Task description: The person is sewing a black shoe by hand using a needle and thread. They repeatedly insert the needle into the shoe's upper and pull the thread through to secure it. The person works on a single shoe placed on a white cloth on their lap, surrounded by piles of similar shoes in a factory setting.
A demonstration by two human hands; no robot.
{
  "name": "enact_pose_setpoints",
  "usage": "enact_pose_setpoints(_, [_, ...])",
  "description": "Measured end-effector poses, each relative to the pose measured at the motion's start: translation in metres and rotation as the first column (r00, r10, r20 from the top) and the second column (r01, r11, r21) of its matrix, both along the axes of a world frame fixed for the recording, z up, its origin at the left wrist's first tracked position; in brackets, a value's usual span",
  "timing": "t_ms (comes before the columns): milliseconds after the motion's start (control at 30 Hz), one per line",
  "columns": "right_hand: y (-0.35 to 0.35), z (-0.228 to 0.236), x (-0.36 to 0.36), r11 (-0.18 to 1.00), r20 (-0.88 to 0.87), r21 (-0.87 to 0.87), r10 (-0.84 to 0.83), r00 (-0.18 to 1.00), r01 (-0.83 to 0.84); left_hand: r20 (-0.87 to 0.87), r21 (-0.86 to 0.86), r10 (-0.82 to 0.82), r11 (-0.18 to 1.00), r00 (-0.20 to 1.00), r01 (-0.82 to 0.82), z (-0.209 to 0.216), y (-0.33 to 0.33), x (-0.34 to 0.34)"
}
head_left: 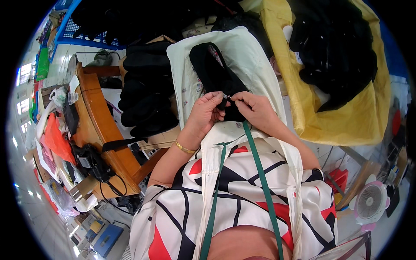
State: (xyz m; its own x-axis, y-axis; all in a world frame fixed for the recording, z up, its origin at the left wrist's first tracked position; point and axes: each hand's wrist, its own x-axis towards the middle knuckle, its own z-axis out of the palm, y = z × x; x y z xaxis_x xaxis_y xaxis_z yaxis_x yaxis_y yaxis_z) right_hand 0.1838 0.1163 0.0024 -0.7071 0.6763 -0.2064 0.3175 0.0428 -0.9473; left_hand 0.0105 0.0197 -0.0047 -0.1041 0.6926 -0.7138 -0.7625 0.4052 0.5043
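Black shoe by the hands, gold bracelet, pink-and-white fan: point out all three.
Black shoe (211,74): head view, on its black fabric above the hands.
Gold bracelet (185,148): head view, on the visible front of its band.
Pink-and-white fan (370,196): head view, on its round grille.

Bright, even indoor light; white panes (24,106) glare at far left, the black shoe (201,63) swallows detail, and fisheye distortion bends edges rimward.

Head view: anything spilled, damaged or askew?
Nothing clearly stands out. The black shoe lies on pale cloth, left hand and right hand at its near end; detail there is too small to judge.
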Motion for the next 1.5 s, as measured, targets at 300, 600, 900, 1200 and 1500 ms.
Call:
enact_pose_setpoints(300, [0.003, 0.001, 0.002, 0.956, 0.062, -0.295, 0.024, 0.998, -0.005, -0.174, 0.073, -0.025, 0.997, 0.984, 0.038, -0.007, -0.007, 0.005])
enact_pose_setpoints(600, [-0.003, -0.011, -0.001, 0.913, 0.035, -0.405, -0.025, 0.999, 0.037, -0.270, 0.062, -0.108, 0.990, 0.957, 0.129, 0.005, -0.004, 0.005])
enact_pose_setpoints(900, [-0.005, -0.008, -0.008, 0.925, 0.082, -0.380, 0.016, 0.996, 0.017, -0.300, 0.068, -0.128, 0.985, 0.945, 0.156, 0.004, -0.007, 0.004])
enact_pose_setpoints(1200, [-0.004, -0.012, -0.016, 0.999, 0.015, -0.015, -0.033, 0.999, 0.034, -0.543, 0.034, -0.218, 0.959, 0.811, 0.281, -0.003, -0.007, 0.006])
enact_pose_setpoints(1500, [0.043, 0.027, -0.015, 0.962, 0.096, -0.201, 0.205, 0.974, -0.182, -0.436, 0.118, -0.225, 0.945, 0.871, 0.304, 0.002, -0.008, 0.008])
